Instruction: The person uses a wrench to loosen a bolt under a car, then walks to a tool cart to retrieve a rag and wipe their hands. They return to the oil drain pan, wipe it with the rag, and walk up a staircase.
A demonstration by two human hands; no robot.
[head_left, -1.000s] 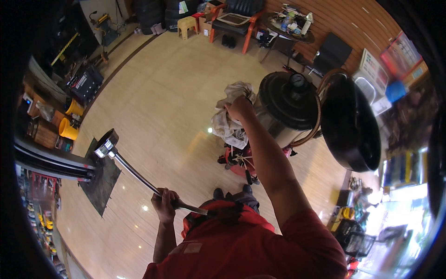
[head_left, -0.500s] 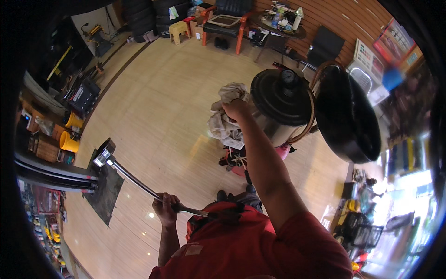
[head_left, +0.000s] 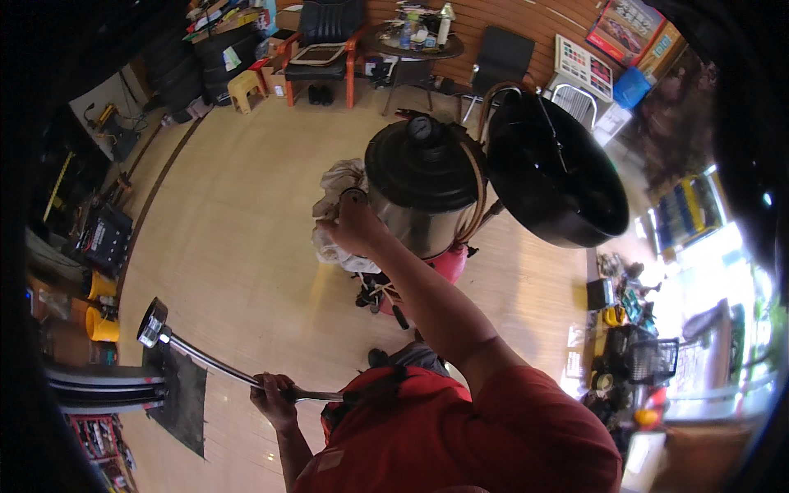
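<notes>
Rod (head_left: 215, 362) clenched in the left hand (head_left: 273, 398), well clear of the tank (head_left: 421, 232), lid (head_left: 411, 179) on; right hand (head_left: 355, 228) at the cloth (head_left: 334, 184) on its left, grip unclear.

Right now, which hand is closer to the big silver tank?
Right: the right hand is beside the tank; the left hand is farther away, gripping the metal rod.

Red shirt (head_left: 460, 435) — right sleeve (head_left: 534, 411) short, slightly wrinkled; small paler rectangular patch (head_left: 329, 460) at left front, blackish area (head_left: 374, 394) lower down. Greyish trousers (head_left: 421, 359), dark shoe (head_left: 378, 358) — left hand (head_left: 275, 401) and right hand (head_left: 359, 226) bare.
</notes>
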